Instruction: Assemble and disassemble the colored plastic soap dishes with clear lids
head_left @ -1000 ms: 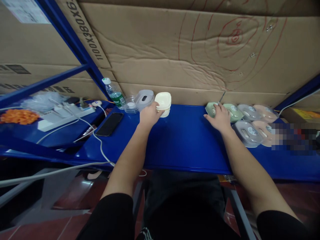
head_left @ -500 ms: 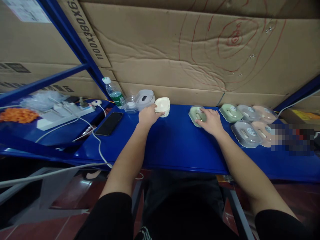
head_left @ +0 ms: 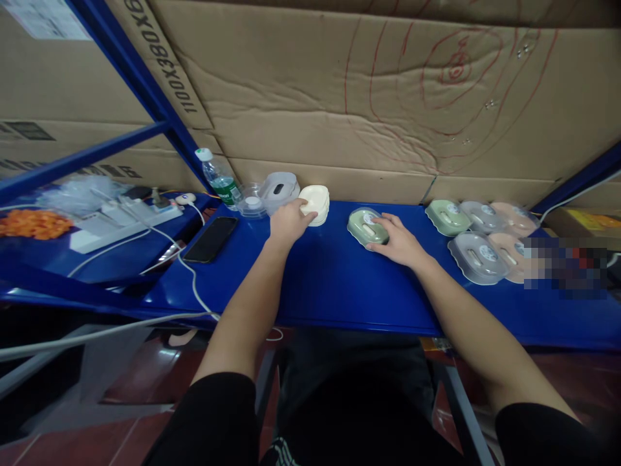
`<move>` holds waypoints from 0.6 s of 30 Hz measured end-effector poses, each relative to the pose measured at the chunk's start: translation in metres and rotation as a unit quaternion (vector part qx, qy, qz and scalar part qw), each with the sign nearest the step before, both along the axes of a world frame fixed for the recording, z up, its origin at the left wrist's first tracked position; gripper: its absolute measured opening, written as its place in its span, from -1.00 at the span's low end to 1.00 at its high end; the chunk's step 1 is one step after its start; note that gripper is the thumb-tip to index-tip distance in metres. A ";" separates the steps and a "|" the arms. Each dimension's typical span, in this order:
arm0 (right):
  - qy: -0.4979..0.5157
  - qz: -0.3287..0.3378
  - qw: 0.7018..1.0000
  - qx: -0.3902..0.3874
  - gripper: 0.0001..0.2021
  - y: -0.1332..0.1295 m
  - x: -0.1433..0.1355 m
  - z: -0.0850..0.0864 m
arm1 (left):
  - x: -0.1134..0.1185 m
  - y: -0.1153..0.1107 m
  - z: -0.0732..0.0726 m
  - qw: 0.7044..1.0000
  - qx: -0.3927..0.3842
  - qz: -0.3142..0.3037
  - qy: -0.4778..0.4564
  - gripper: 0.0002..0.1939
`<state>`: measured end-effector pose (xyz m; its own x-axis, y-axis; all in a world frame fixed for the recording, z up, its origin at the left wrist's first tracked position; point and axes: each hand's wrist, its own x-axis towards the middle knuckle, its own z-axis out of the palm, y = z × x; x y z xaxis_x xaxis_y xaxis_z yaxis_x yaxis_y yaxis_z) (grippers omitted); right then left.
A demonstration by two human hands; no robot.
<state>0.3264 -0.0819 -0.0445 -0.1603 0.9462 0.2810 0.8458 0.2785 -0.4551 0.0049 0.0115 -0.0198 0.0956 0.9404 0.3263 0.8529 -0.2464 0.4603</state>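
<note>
My left hand [head_left: 290, 228] grips the near left edge of a stack of cream square dishes [head_left: 317, 202] at the back of the blue table, thumb and fingers closed on it. My right hand [head_left: 402, 242] is curled around the right side of a green plastic case with a clear cover [head_left: 359, 226], which has a round label and a pale oval piece in its middle. Beside my left hand are a grey plastic piece with a dark slot [head_left: 281, 189] and a clear plastic cover [head_left: 252, 202].
On the right stand another green case [head_left: 446, 217], grey cases [head_left: 478, 259] and peach cases [head_left: 514, 220]. A water bottle [head_left: 220, 181], a phone [head_left: 212, 239], a white cable [head_left: 194, 278] and a power strip [head_left: 121, 226] lie left. Cardboard [head_left: 291, 97] backs the blue table [head_left: 339, 291].
My right hand has moved left with the green case, closer to the cream stack. My left hand has stayed at the stack.
</note>
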 end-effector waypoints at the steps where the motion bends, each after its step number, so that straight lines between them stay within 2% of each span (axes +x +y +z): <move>1: 0.002 0.004 1.000 0.000 -0.21 0.000 -0.001 0.000 | 0.002 -0.001 0.000 1.000 0.007 -0.014 -0.011 -0.60; 5: 0.022 0.047 0.998 0.032 -0.29 0.001 -0.003 0.001 | 0.013 -0.007 -0.002 0.994 0.040 -0.099 -0.026 -0.57; 9: 0.051 0.077 0.994 0.063 -0.33 -0.002 -0.007 0.003 | 0.027 -0.018 -0.005 0.977 0.055 -0.207 0.004 -0.39; 13: 0.075 0.091 0.988 0.095 -0.36 -0.006 -0.012 0.008 | 0.036 -0.023 -0.011 0.957 0.048 -0.283 0.032 -0.24; 15: 0.084 0.093 0.986 0.113 -0.37 -0.008 -0.014 0.011 | 0.038 -0.023 -0.013 0.952 0.046 -0.302 0.035 -0.27; 18: 0.113 0.073 0.981 0.138 -0.35 -0.010 -0.014 0.013 | 0.040 -0.026 -0.011 0.953 0.080 -0.292 0.018 -0.51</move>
